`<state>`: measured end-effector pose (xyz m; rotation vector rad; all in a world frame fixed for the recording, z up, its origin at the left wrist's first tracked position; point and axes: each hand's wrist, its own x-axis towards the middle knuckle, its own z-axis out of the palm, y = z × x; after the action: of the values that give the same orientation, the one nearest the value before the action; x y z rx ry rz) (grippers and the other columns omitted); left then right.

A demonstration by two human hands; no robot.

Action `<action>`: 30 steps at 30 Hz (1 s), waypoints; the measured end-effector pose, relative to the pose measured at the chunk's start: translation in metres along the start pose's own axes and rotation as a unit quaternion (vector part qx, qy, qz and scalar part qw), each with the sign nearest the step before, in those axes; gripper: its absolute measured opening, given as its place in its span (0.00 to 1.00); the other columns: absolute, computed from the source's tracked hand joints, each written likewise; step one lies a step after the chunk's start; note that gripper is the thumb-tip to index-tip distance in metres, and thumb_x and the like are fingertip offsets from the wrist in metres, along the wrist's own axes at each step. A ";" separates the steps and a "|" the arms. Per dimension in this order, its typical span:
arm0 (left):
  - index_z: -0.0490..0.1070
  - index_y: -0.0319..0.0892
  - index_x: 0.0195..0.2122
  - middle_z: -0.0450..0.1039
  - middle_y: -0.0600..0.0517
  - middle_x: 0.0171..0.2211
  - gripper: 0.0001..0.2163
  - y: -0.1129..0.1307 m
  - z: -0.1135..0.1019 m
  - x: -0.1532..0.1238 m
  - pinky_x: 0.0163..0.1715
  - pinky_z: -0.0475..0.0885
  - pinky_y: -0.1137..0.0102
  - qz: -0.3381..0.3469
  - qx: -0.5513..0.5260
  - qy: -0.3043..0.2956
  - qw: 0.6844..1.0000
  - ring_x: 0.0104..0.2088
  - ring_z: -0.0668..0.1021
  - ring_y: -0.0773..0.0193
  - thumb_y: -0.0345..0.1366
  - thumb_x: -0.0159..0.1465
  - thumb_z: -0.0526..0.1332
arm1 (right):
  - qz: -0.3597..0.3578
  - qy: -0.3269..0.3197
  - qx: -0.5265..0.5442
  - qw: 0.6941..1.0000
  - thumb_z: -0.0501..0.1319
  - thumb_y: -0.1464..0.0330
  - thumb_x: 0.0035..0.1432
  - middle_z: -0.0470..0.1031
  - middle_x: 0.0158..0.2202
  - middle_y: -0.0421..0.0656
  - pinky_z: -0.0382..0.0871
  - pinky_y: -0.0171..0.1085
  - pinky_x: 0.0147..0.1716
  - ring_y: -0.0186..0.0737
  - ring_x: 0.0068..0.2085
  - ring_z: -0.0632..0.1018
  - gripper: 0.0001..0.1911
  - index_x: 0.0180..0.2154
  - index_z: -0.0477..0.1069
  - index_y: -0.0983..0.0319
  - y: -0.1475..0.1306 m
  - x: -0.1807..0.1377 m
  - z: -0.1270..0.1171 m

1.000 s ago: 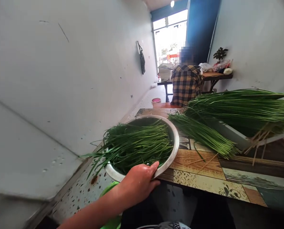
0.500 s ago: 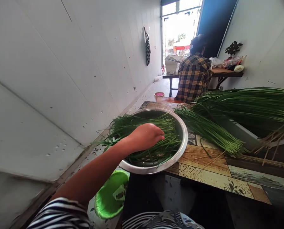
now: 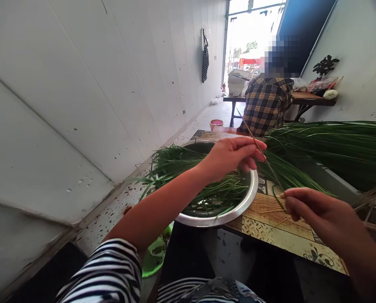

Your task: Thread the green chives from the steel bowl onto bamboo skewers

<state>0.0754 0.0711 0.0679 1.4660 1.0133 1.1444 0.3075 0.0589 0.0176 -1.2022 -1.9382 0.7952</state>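
Observation:
A steel bowl holding several green chive leaves sits at the near left corner of a patterned table. My left hand hovers over the bowl's right rim, fingers pinched on a thin chive stalk that slants down to the right. My right hand is lower right over the table edge, fingers curled, pinching the stalk's lower end. A loose bundle of chives lies on the table just behind my hands.
A big heap of long chives lies across a white tray on the right. A green bin stands on the floor below the bowl. A person in a plaid shirt sits ahead, back turned. White wall runs along the left.
My left hand left the bowl's near rim, passed over the chives in it, and now pinches a single stalk to the right. My right hand has come into view holding its other end.

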 end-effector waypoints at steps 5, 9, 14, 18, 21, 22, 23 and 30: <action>0.73 0.38 0.48 0.77 0.46 0.37 0.13 0.009 -0.019 -0.009 0.37 0.73 0.71 -0.044 -0.021 0.025 0.999 0.32 0.77 0.70 0.32 0.64 0.55 | 0.015 -0.150 0.147 0.978 0.62 0.53 0.52 0.65 0.14 0.36 0.62 0.31 0.17 0.30 0.16 0.66 0.17 0.32 0.73 0.61 -0.019 0.043 0.021; 0.73 0.36 0.49 0.77 0.44 0.38 0.14 0.005 -0.030 -0.005 0.40 0.74 0.68 -0.009 -0.023 0.033 0.999 0.35 0.78 0.67 0.35 0.64 0.56 | 0.012 -0.175 0.172 0.969 0.62 0.55 0.52 0.68 0.16 0.37 0.61 0.31 0.17 0.29 0.17 0.68 0.16 0.32 0.72 0.63 -0.023 0.059 0.022; 0.75 0.35 0.44 0.77 0.44 0.36 0.15 -0.009 -0.029 0.015 0.38 0.73 0.69 -0.014 0.029 -0.006 0.999 0.33 0.77 0.69 0.41 0.64 0.57 | -0.008 -0.199 0.195 0.960 0.60 0.56 0.56 0.67 0.14 0.37 0.55 0.30 0.14 0.28 0.14 0.64 0.18 0.37 0.72 0.65 -0.030 0.079 0.032; 0.77 0.37 0.39 0.77 0.47 0.32 0.15 -0.033 -0.045 0.038 0.35 0.71 0.71 -0.003 0.146 0.078 0.986 0.30 0.75 0.70 0.42 0.63 0.57 | 0.047 -0.137 0.237 0.961 0.60 0.59 0.54 0.58 0.09 0.30 0.46 0.29 0.11 0.26 0.11 0.56 0.22 0.47 0.70 0.66 -0.020 0.087 0.052; 0.78 0.38 0.33 0.77 0.49 0.30 0.09 -0.056 -0.065 0.050 0.36 0.70 0.71 -0.011 0.277 0.127 0.953 0.31 0.75 0.68 0.36 0.58 0.61 | 0.086 -0.096 0.247 0.960 0.61 0.63 0.50 0.64 0.14 0.33 0.47 0.29 0.12 0.25 0.12 0.58 0.22 0.46 0.70 0.68 -0.006 0.088 0.068; 0.78 0.39 0.31 0.77 0.50 0.29 0.07 -0.063 -0.070 0.052 0.36 0.69 0.71 -0.015 0.313 0.114 0.943 0.31 0.75 0.67 0.34 0.57 0.61 | 0.091 -0.088 0.248 0.960 0.60 0.65 0.49 0.67 0.17 0.35 0.47 0.29 0.12 0.24 0.13 0.58 0.20 0.44 0.70 0.68 0.000 0.088 0.072; 0.79 0.39 0.30 0.77 0.50 0.28 0.06 -0.069 -0.074 0.052 0.37 0.69 0.71 -0.020 0.346 0.087 0.934 0.31 0.75 0.66 0.33 0.56 0.62 | 0.086 -0.079 0.250 0.961 0.60 0.67 0.48 0.69 0.20 0.36 0.48 0.29 0.13 0.24 0.14 0.58 0.18 0.42 0.70 0.67 0.004 0.089 0.075; 0.78 0.39 0.23 0.75 0.49 0.24 0.04 -0.096 -0.077 0.044 0.34 0.68 0.68 -0.087 0.534 -0.035 0.840 0.29 0.75 0.60 0.26 0.49 0.63 | 0.068 -0.094 0.250 0.961 0.58 0.60 0.56 0.64 0.15 0.34 0.47 0.29 0.14 0.26 0.15 0.57 0.20 0.46 0.70 0.66 0.021 0.088 0.077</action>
<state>0.0050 0.1457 -0.0136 2.1566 1.8362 0.3148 0.2272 0.1380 -0.0203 -0.9776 -1.6606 1.4175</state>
